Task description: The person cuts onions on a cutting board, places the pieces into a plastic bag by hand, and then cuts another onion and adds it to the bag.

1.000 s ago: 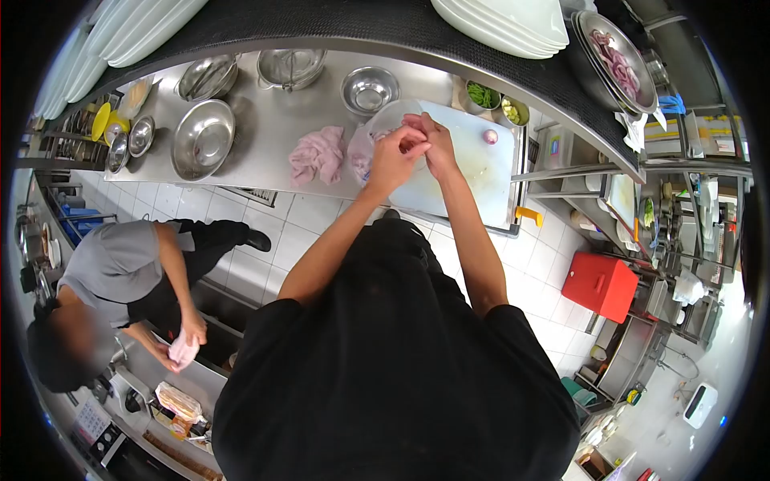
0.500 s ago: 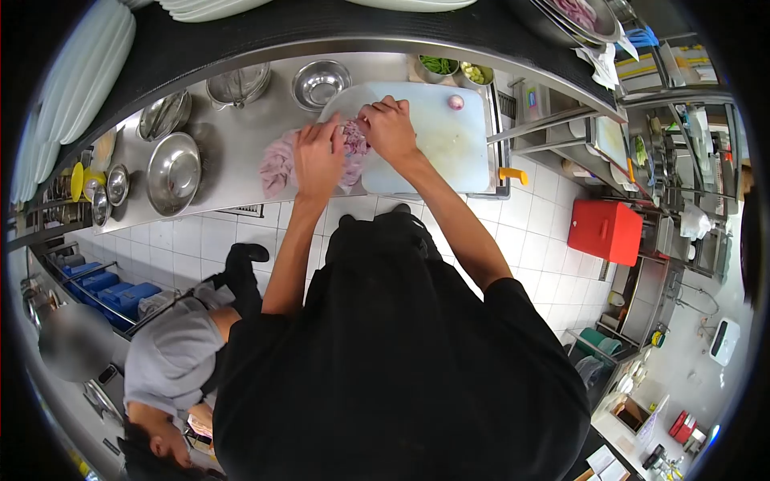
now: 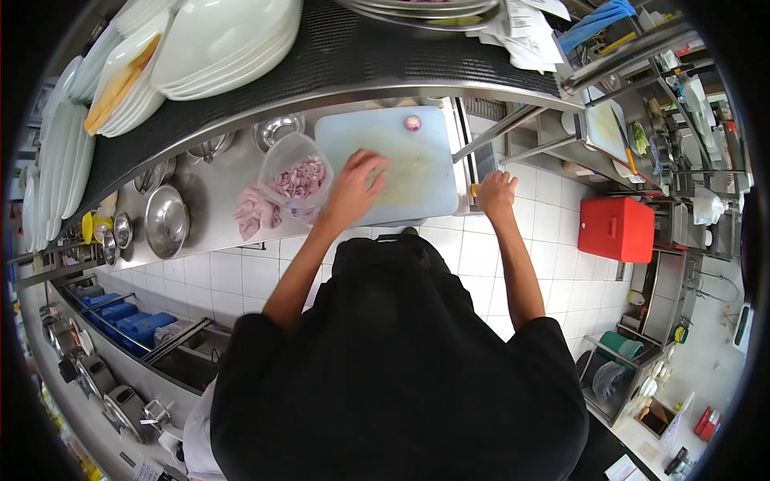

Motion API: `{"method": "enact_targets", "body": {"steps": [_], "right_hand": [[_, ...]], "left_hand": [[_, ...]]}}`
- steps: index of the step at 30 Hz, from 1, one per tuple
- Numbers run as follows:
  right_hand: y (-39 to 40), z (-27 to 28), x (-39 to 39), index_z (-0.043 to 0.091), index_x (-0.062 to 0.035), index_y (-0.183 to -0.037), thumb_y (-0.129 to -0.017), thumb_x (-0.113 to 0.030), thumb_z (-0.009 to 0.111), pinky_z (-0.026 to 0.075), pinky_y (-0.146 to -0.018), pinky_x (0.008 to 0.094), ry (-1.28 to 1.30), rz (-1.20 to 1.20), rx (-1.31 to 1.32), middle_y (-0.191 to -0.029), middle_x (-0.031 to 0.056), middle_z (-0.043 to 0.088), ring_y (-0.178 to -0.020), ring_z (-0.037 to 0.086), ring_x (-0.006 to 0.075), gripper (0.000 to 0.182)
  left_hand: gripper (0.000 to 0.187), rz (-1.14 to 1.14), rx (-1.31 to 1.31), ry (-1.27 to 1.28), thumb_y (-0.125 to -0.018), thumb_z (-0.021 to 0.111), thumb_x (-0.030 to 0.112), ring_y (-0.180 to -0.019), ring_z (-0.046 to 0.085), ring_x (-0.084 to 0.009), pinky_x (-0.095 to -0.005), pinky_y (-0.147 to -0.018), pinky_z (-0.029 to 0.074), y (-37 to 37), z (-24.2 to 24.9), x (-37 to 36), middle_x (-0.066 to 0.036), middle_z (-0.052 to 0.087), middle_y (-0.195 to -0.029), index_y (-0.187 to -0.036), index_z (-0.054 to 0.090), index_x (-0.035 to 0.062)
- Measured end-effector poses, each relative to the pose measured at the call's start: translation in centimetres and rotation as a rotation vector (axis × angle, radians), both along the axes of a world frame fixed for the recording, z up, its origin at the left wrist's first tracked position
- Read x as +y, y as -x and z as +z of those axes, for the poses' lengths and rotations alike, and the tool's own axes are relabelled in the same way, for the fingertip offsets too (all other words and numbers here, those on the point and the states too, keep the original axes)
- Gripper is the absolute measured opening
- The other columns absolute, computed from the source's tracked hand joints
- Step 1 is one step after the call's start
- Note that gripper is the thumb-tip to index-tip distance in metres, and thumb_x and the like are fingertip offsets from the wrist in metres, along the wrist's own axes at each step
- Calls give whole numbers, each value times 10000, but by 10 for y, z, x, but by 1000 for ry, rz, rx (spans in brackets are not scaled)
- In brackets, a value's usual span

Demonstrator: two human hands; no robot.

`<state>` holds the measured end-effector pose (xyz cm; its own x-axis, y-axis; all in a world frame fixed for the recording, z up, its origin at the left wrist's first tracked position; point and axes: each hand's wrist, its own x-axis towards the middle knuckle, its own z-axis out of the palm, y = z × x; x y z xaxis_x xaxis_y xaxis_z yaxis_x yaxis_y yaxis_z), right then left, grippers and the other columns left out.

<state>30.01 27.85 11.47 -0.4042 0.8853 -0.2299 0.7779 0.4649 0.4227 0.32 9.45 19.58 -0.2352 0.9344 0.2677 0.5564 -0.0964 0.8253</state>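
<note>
My left hand (image 3: pixel 358 186) hovers over the pale blue cutting board (image 3: pixel 425 176), its fingers apart and holding nothing. At the counter's right edge, my right hand (image 3: pixel 497 192) is closed around an orange knife handle (image 3: pixel 475 190); the blade is not visible. A peeled red onion (image 3: pixel 412 123) rests near the board's far edge. Left of the board, a clear plastic tub (image 3: pixel 277 156) holds chopped red onion (image 3: pixel 301 177). A crumpled pink cloth (image 3: pixel 257 213) lies beside the tub on the counter.
Steel bowls (image 3: pixel 167 222) stand along the counter's left part. A shelf (image 3: pixel 345 64) with stacked white plates (image 3: pixel 228 48) overhangs the far side. To the right, a red cooler box (image 3: pixel 616 230) sits on the tiled floor. Part of another person's grey clothing (image 3: pixel 200 433) shows behind me.
Both hands have left the chopped onion, now in the upright tub. My right hand has moved right onto the orange handle; my left is over the board. The view has shifted.
</note>
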Motion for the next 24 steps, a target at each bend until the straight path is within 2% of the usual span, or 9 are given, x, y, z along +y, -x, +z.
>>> {"method": "enact_targets", "body": {"steps": [1,4,5,6,9,10,12,17,24], "right_hand": [[-13,-15,13,705,-48,-1096,-901,-299,616,365,-985,494,-24,28,42,-1101,108,698,-1062,625,275,330],[-3,1,37,739,-71,-1120,-908,-254,604,340,-1037,490,443,-67,-123,-1136,106,736,-1087,677,268,311],[-16,-32,45,782,-167,-1117,-968,-291,523,336,-906,525,384,76,-150,-1171,72,752,-1026,711,296,324],[-19,-48,52,780,-165,-1117,-954,-295,540,347,-889,527,444,86,-180,-1161,62,756,-1013,711,298,318],[-9,-80,73,783,-170,-1086,-858,-319,655,444,-744,514,518,6,-278,-1097,34,767,-932,718,277,300],[-4,-83,78,782,-169,-1081,-841,-321,676,462,-709,503,581,-44,-277,-1088,34,767,-916,718,270,303],[-2,-85,80,783,-175,-1072,-814,-303,717,524,-629,467,684,-116,-274,-1061,32,765,-895,722,251,295],[-33,-93,75,778,-130,-1092,-845,-276,685,588,-748,443,659,-161,-25,-1110,79,763,-986,739,281,302],[-87,94,4,718,-12,-977,-981,-332,589,582,-810,454,404,-136,145,-952,184,749,-909,737,351,345]], "left_hand": [[324,-44,87,-10,-876,683,36,-1115,590,-309,-418,-915,516,-6,-24,32,-127,598,-1154,-1197,644,50],[446,-80,293,111,-880,672,56,-1234,528,-344,-447,-1024,481,-14,-81,125,-129,523,-1328,-1315,583,96],[476,-70,343,159,-887,663,58,-1257,515,-339,-446,-1033,476,-15,-100,154,-126,503,-1373,-1350,565,111],[506,-61,392,209,-895,655,59,-1279,503,-334,-446,-1043,471,-13,-119,177,-122,482,-1418,-1385,548,127],[527,-93,417,298,-877,643,26,-1281,506,-354,-437,-1062,462,-1,-175,221,-142,518,-1390,-1387,568,138],[341,-180,337,307,-835,700,68,-1187,549,-389,-474,-987,509,12,-202,230,-142,586,-1208,-1166,645,130],[314,-37,292,319,-820,737,137,-1173,557,-390,-476,-974,511,2,-205,218,-148,597,-1168,-1121,648,121],[445,154,200,391,-793,806,283,-1134,575,-369,-436,-979,486,-40,-188,146,-141,586,-1160,-1173,630,132],[528,284,95,191,-833,778,180,-1195,549,-385,-469,-1005,481,-54,-187,75,-157,537,-1280,-1304,557,90]]}}
